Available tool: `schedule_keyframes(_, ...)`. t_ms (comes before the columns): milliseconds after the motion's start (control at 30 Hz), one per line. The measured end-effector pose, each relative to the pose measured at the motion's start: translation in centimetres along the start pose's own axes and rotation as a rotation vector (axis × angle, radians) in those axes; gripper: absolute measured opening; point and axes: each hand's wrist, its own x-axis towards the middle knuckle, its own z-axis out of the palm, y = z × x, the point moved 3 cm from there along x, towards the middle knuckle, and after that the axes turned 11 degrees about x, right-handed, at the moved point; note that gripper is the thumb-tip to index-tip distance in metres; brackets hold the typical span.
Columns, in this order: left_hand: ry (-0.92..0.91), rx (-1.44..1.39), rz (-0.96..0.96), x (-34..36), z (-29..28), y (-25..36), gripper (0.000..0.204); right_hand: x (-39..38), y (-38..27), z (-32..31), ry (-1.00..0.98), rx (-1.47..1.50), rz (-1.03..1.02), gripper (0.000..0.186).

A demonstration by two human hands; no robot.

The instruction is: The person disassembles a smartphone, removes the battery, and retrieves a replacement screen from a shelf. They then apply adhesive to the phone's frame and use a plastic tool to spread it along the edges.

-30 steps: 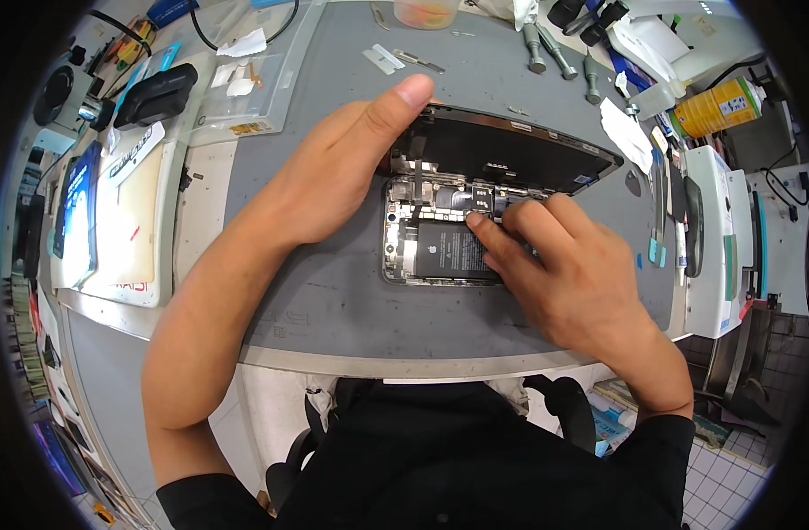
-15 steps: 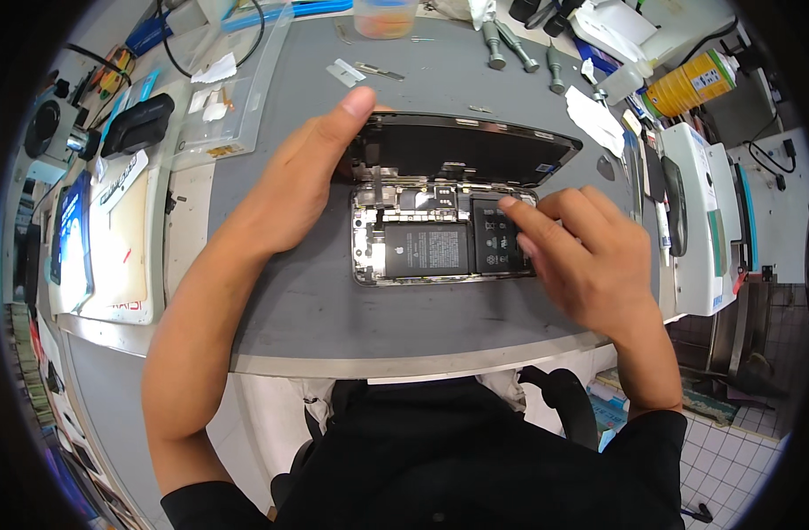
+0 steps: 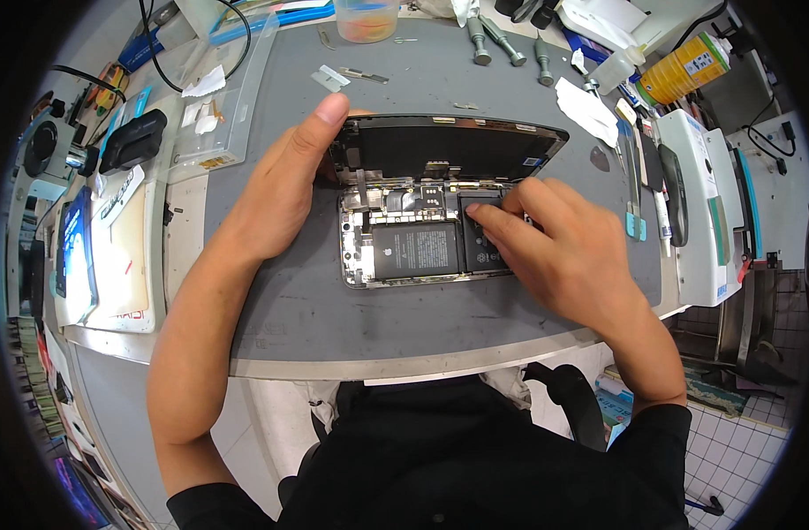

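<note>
Left hand grips the raised smartphone screen; right hand, fingers curled, grip unclear, has its index fingertip at the right battery cell.

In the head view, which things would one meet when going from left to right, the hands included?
Blue-lit screen, black rounded object, left hand, wide black battery of the opened phone, right hand, white pen-like tool.
</note>
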Motion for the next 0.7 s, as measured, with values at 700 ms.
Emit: schedule_keyframes(700, -0.096, -0.018, -0.023, 0.3, -0.4, -0.4, 0.073, 2.7, -1.0, 1.3, -0.107, -0.103, 0.022, 0.013)
